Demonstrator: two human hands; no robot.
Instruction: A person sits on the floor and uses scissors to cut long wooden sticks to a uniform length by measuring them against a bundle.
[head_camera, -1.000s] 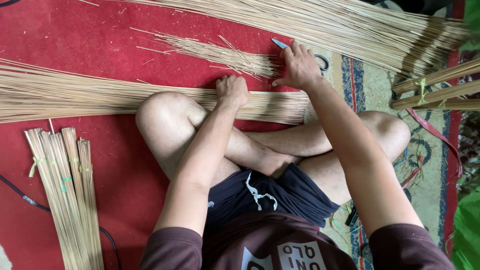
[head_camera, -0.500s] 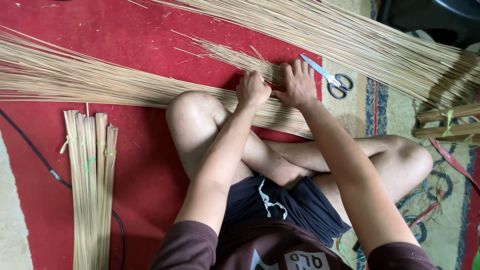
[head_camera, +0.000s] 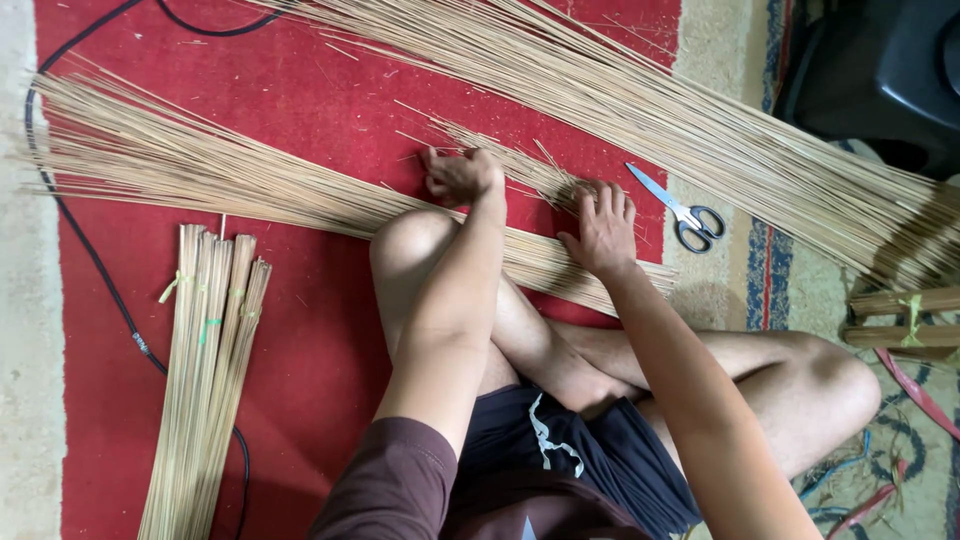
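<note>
Tied stick bundles (head_camera: 205, 370) are lying at the left, pointing up and down on the red mat (head_camera: 300, 380); the left hand (head_camera: 460, 175) is curling shut around some thin sticks of the small stick pile (head_camera: 500, 160), which is running slantwise from upper left to lower right; the right hand (head_camera: 603, 232) is pressing flat, fingers spread, on that pile's thick end; scissors (head_camera: 680, 212) are lying just beside it.

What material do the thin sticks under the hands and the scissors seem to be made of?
Thin sticks: probably dried plant fibre, perhaps palm midribs or bamboo; pale tan, matt, slender and splaying. Scissors: shiny metal blades, with dark handles that look like plastic. The left hand and right hand rest on the sticks.
</note>
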